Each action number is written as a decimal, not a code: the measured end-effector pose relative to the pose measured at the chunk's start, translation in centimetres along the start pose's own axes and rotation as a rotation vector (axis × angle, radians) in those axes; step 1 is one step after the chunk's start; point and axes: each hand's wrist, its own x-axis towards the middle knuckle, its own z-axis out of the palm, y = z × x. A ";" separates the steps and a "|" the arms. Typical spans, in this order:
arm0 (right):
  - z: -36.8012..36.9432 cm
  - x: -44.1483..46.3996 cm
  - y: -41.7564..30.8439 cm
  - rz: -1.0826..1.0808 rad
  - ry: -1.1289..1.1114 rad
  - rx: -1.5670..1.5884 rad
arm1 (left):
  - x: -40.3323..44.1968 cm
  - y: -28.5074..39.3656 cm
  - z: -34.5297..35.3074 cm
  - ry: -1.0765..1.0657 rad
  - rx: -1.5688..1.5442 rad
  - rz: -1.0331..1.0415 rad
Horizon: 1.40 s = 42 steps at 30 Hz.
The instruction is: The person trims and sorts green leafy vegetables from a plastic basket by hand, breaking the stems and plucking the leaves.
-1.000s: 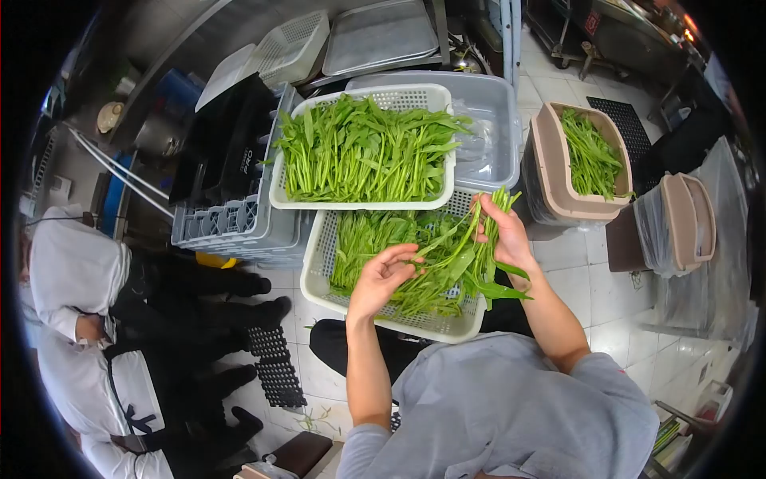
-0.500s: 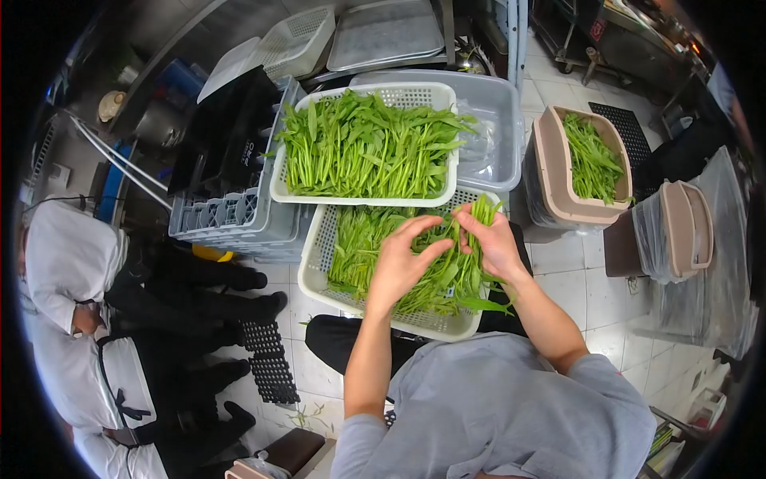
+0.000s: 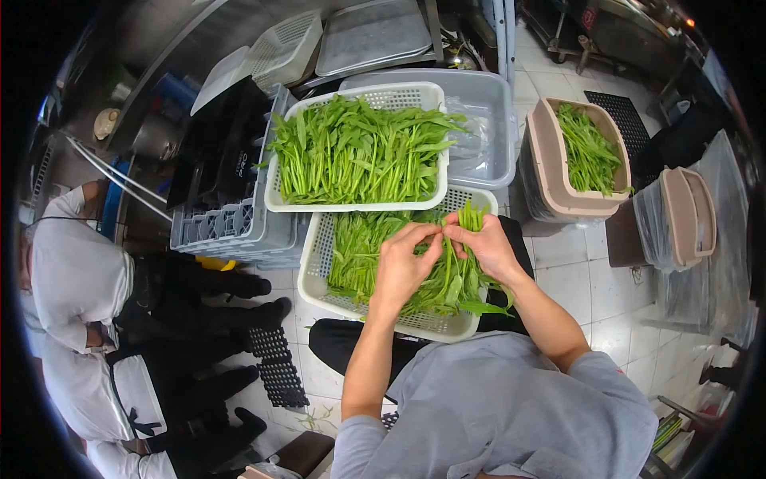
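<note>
My right hand (image 3: 485, 246) is closed round a bunch of water spinach (image 3: 469, 219), its stems standing up past the fingers and its leaves hanging below. Close beside it, my left hand (image 3: 405, 259) pinches thumb and forefinger together at the edge of that bunch, on a stem mostly hidden by the fingertips. Both hands are over a lower white perforated basket (image 3: 313, 275) holding loose water spinach (image 3: 355, 251). An upper white basket (image 3: 435, 188), just beyond, is heaped with water spinach (image 3: 351, 152) laid in rows.
A grey plastic tub (image 3: 499, 120) stands behind the upper basket. To the right, a beige bin (image 3: 550, 188) holds more greens, near another lined bin (image 3: 682, 215). Stacked grey dish racks (image 3: 231, 227) are at left. Two people in white tops (image 3: 84, 271) stand at far left.
My left hand's thumb and forefinger, apart before, have come together next to my right hand's fingers. My right hand keeps the bunch. The view has shifted slightly.
</note>
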 end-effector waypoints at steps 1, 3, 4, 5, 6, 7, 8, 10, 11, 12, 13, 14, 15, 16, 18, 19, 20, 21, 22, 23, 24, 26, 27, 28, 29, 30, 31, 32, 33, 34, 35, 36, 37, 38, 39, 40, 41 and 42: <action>-0.1 -0.1 0.0 0.011 -0.023 -0.021 | 0.0 0.0 0.0 -0.003 0.000 0.001; -0.3 -0.1 0.0 0.021 -0.046 -0.041 | -0.1 -0.2 0.0 -0.036 0.043 0.031; -0.3 -0.2 0.0 0.025 -0.044 -0.048 | -0.1 -0.2 -0.1 -0.037 0.045 0.033; -0.3 -0.3 0.0 0.029 -0.042 -0.054 | 0.0 -0.2 -0.2 -0.064 0.041 0.017; -0.5 -0.4 0.1 0.026 -0.041 -0.052 | 0.0 -0.2 -0.3 -0.091 0.036 0.000; -0.8 -0.4 0.2 0.034 -0.055 -0.087 | 0.0 -0.3 -0.4 -0.094 0.038 0.003; -1.0 -0.5 0.3 0.043 -0.068 -0.122 | 0.0 -0.5 -0.4 -0.132 -0.011 -0.035; -1.0 -0.9 -0.3 0.060 -0.078 -0.145 | -0.1 -0.8 -0.7 -0.176 -0.055 -0.072; -1.1 -1.1 -0.5 0.079 -0.091 -0.173 | 0.0 -1.0 -0.9 -0.238 -0.081 -0.123; -1.3 -1.1 -0.5 0.076 -0.089 -0.168 | 0.1 -1.0 -1.0 -0.300 -0.107 -0.174; -1.6 -1.2 -0.3 0.087 -0.105 -0.178 | 0.2 -0.8 -0.9 -0.305 -0.102 -0.171; -1.8 -1.2 -0.1 0.097 -0.120 -0.188 | 0.2 -0.5 -0.8 -0.311 -0.054 -0.122; -1.9 -1.1 0.2 0.092 -0.114 -0.179 | 0.3 -0.2 -0.8 -0.319 -0.007 -0.071; -2.2 -1.0 0.5 0.100 -0.109 -0.147 | 0.4 0.0 -0.7 -0.330 0.000 -0.063; -2.7 -1.1 0.5 0.086 -0.113 -0.117 | 0.7 0.7 -0.1 -0.290 0.121 -0.033; -2.8 -1.2 0.2 0.062 -0.121 -0.122 | 1.0 0.5 0.2 -0.315 0.114 -0.007; -2.9 -1.7 -0.4 0.096 -0.117 -0.107 | 1.4 -0.1 0.1 -0.204 0.173 0.011; -3.0 -1.9 0.1 0.080 -0.109 -0.054 | 1.9 -0.4 0.1 -0.090 0.228 0.030; -3.2 -2.1 0.7 0.081 -0.092 -0.015 | 2.6 0.1 -0.1 -0.030 0.228 0.097; -3.4 -2.1 1.3 0.079 -0.078 0.021 | 3.3 0.8 0.1 0.033 0.225 0.166; -3.7 -2.1 2.1 0.078 -0.056 0.078 | 3.9 3.0 0.3 0.081 0.336 0.302; -4.2 -1.9 3.5 0.065 -0.031 0.131 | 4.9 7.6 1.1 0.066 0.225 0.349; -4.3 -1.9 4.0 0.070 -0.020 0.130 | 5.2 9.7 1.6 0.063 0.129 0.365; -4.2 -2.1 3.9 0.083 -0.003 0.110 | 5.8 11.6 2.4 0.060 0.016 0.436; -4.3 -2.1 3.8 0.096 0.011 0.089 | 6.7 13.4 3.3 0.057 0.010 0.451; -4.1 -2.9 1.8 0.147 0.025 -0.033 | 7.8 15.2 4.5 0.049 -0.089 0.571; -4.3 -2.7 2.0 0.136 0.033 -0.033 | 9.0 16.4 5.8 0.039 -0.189 0.687; -4.4 -2.6 2.7 0.107 0.016 0.018 | 10.5 17.3 7.4 -0.011 -0.229 0.677; -4.5 -2.7 3.1 0.082 -0.003 0.069 | 12.0 18.1 9.0 -0.060 -0.269 0.663; -4.7 -2.7 2.9 0.119 0.012 0.022 | 13.8 18.8 10.9 -0.166 -0.291 0.550; -4.8 -2.6 3.2 0.128 0.012 0.019 | 14.6 18.9 12.0 -0.268 -0.311 0.429; -4.9 -2.4 3.7 0.108 0.037 0.052 | 14.4 17.8 12.1 -0.261 -0.313 0.418; -5.0 -2.2 3.4 0.085 0.060 0.084 | 14.4 16.1 12.2 -0.316 -0.231 0.410; -5.3 -2.2 3.1 0.052 0.100 0.061 | 14.3 14.2 12.2 -0.374 -0.145 0.398; -5.7 -2.1 2.8 0.012 0.137 0.078 | 13.7 12.2 11.3 -0.373 -0.137 0.380; -6.1 -2.0 2.8 -0.017 0.169 0.106 | 12.3 9.7 9.5 -0.445 -0.138 0.229; -6.4 -1.8 2.7 -0.073 0.171 0.169 | 10.6 7.1 7.6 -0.509 -0.138 0.070; -6.7 -1.5 2.7 -0.045 0.194 0.216 | 8.8 4.3 6.3 -0.495 -0.127 0.031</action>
